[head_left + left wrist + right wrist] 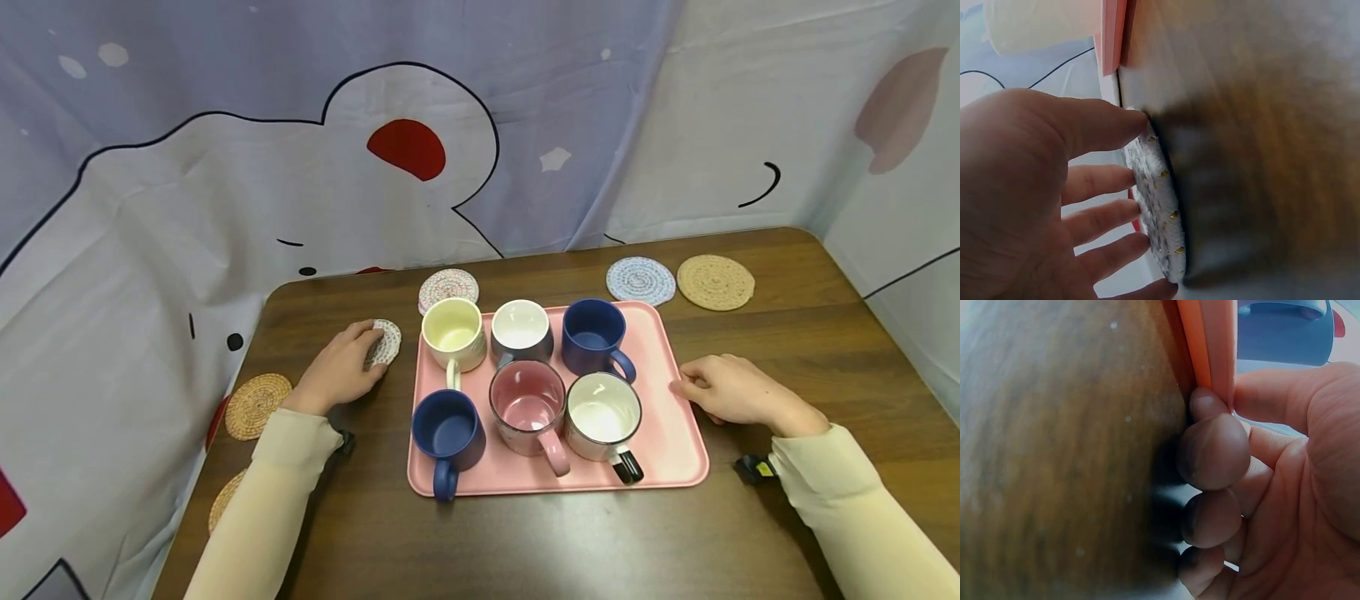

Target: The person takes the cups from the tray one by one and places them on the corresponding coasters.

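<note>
My left hand point(340, 367) holds a white speckled woven coaster point(387, 340) by its edge, left of the tray. In the left wrist view the thumb is on one side of the coaster point(1159, 206) and the fingertips are spread along it, close over the wood. At the right edge of the pink tray point(675, 446), my right hand point(738, 390) pinches the rim. The right wrist view shows thumb and forefinger at the tray wall point(1219, 350), other fingers curled beneath. Several mugs stand on the tray, among them a pink mug point(517, 425) and a cream mug point(453, 333).
Behind the tray lie a pink-speckled coaster point(448, 286), a pale blue coaster point(640, 281) and a tan coaster point(715, 282). Two more tan coasters, one of them point(257, 406) beside my left forearm, lie at the left edge. A printed curtain point(570, 100) hangs behind the table.
</note>
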`<state>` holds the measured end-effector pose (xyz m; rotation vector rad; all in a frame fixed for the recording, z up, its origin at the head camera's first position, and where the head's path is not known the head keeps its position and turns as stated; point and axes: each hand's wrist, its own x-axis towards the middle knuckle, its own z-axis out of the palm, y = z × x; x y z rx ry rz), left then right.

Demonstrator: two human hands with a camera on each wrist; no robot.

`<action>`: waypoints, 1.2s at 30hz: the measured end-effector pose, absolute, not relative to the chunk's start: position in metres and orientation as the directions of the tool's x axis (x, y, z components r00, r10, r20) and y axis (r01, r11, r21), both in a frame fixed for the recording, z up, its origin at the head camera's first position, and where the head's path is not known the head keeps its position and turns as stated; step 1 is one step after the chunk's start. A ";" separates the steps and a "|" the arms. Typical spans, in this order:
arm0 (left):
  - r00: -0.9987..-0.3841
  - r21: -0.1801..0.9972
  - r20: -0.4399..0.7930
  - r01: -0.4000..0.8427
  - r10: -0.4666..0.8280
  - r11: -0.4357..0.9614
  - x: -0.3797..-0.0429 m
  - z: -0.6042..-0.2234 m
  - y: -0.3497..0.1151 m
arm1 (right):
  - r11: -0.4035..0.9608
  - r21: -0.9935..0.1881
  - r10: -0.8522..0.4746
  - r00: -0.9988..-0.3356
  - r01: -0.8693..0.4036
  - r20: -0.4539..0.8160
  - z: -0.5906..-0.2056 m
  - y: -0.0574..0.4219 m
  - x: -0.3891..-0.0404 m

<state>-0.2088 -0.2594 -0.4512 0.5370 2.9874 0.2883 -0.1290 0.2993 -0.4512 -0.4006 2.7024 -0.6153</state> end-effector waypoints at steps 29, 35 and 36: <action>-0.955 0.214 0.031 0.294 0.294 0.931 -0.268 -0.465 -0.241 | 0.862 -0.467 -0.346 -0.900 -0.194 -0.265 -0.452 0.301 -0.130; -0.962 0.207 0.019 0.271 0.273 0.940 -0.276 -0.466 -0.239 | 0.863 -0.467 -0.344 -0.902 -0.193 -0.262 -0.453 0.301 -0.131; -0.963 0.206 0.017 0.266 0.269 0.941 -0.277 -0.466 -0.238 | 0.863 -0.466 -0.344 -0.902 -0.194 -0.262 -0.454 0.301 -0.131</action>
